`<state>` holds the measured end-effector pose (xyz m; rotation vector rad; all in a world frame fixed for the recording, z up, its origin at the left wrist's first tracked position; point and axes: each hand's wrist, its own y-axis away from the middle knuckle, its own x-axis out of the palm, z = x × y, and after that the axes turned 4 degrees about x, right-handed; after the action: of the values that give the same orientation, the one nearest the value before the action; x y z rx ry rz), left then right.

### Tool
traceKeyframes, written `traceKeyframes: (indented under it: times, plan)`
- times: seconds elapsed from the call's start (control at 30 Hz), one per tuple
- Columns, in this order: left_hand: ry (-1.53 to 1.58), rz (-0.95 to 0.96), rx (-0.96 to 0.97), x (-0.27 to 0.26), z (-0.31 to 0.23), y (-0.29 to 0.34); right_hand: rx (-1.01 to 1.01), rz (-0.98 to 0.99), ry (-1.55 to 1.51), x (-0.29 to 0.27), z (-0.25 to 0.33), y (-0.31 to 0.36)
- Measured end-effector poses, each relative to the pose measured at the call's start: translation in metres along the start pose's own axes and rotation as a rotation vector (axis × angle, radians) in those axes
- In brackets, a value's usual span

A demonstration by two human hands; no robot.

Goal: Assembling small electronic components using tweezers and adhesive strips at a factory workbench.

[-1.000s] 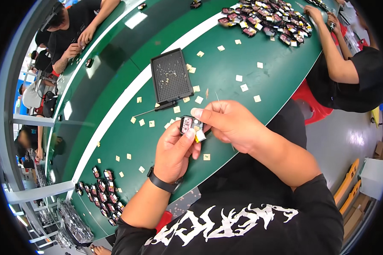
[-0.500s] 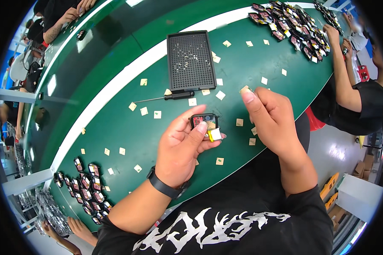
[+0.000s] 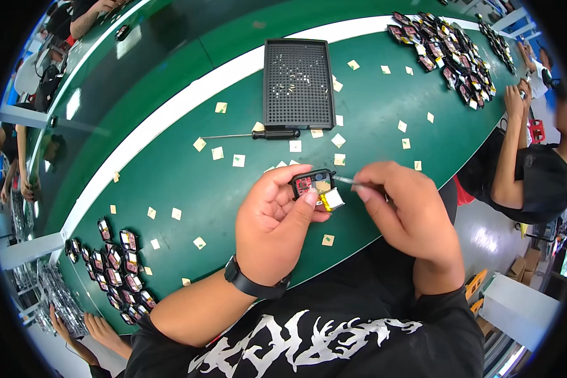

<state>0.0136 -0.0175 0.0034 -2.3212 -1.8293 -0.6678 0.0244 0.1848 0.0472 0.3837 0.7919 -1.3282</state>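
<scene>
My left hand (image 3: 272, 220) is closed around a small black device housing (image 3: 315, 171), thumb pressed over its lower edge. Inside the housing show a red circuit board (image 3: 303, 184) and a small beige square (image 3: 323, 186). A silver-white battery pouch with yellow tape (image 3: 334, 199) hangs out at the lower right corner. Between the thumb and fingers of my right hand (image 3: 406, 205) is a slim grey pointed tool (image 3: 344, 181). Its tip reaches the right edge of the housing; whether it touches is too small to tell.
Beyond my hands lie a black perforated tray (image 3: 298, 116) with tiny parts and a black-handled screwdriver (image 3: 277, 135). Beige squares (image 3: 239, 160) are scattered over the green table (image 3: 208, 195). Device housings cluster at left (image 3: 114, 277) and far right (image 3: 447, 53). Co-workers sit nearby.
A beige square was pinched in my right hand, raised off the housing; now that hand holds the slim tool at the housing's edge. The view has shifted slightly.
</scene>
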Motion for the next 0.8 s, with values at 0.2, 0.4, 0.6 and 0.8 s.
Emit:
traceKeyframes:
  times: [0.2,0.4,0.6,0.8]
  plan:
    - [-0.064,0.001,0.010,0.002,0.003,0.004,-0.100,-0.033,0.258,0.011,0.009,0.007]
    - [-0.281,0.029,0.160,0.001,0.012,0.004,-0.048,0.026,0.459,0.014,0.021,0.016]
    - [-0.044,0.059,0.048,-0.004,0.007,-0.002,-0.034,-0.001,0.397,0.021,0.014,0.013]
    - [0.081,0.135,-0.114,-0.010,-0.004,-0.006,0.005,-0.020,0.172,0.020,0.013,0.009]
